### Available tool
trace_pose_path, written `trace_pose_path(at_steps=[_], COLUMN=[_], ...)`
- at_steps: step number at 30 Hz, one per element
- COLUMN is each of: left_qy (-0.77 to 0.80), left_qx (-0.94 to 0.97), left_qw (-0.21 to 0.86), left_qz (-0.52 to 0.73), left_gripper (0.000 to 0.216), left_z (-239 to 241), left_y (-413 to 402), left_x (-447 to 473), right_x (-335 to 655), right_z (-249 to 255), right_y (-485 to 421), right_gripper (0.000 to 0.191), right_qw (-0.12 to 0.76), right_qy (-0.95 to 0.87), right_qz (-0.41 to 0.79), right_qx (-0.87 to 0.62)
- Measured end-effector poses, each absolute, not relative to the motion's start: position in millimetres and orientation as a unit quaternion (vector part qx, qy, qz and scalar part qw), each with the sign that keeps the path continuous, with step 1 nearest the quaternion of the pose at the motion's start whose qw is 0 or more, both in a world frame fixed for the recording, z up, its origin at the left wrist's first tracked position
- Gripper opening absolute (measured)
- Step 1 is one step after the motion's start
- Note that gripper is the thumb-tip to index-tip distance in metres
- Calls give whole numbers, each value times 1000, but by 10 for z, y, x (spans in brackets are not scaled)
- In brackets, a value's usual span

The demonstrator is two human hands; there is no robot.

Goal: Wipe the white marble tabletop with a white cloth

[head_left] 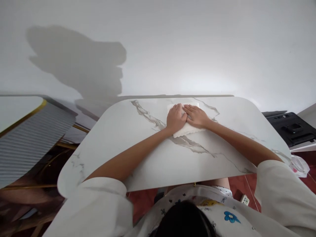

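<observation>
A white folded cloth or paper towel [187, 129] lies on the far middle of a white marble-patterned table [138, 154]. My left hand [175, 118] rests flat on its left part, fingers stretched forward. My right hand [197, 116] lies flat on its right part, fingers spread and pointing left, touching my left hand. Both arms reach out across the tabletop from white sleeves.
A white wall stands just behind the table's far edge. A ribbed grey piece of furniture with gold trim [29, 138] is at the left. A black device [292, 128] sits at the right, and a white crumpled bag [300, 164] lies by the table's right corner.
</observation>
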State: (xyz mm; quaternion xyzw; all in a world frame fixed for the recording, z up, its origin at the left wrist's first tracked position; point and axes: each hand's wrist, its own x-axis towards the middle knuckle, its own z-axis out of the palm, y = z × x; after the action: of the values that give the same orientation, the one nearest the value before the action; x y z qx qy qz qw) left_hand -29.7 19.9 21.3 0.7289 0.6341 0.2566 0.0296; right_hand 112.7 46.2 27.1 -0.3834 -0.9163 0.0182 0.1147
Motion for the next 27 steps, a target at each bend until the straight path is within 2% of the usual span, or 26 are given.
trace_pose_path(at_steps=[7, 13, 20, 27], left_qy=[643, 682, 631, 587], left_qx=[722, 699, 742, 777], left_qw=[-3, -9, -4, -12], left_qz=[257, 214, 226, 226], left_gripper=[37, 32, 34, 41], left_z=[178, 251, 227, 200], left_y=[887, 1212, 1276, 976], left_x=[-581, -438, -35, 225], right_x=[797, 862, 1291, 1576], right_z=[257, 253, 193, 186], right_y=[1185, 1511, 1524, 1105], right_gripper=[54, 53, 56, 57], right_qw=[120, 127, 124, 116], right_qy=[-917, -902, -889, -875], right_qz=[25, 44, 22, 15], right_qx=[-379, -410, -441, -469])
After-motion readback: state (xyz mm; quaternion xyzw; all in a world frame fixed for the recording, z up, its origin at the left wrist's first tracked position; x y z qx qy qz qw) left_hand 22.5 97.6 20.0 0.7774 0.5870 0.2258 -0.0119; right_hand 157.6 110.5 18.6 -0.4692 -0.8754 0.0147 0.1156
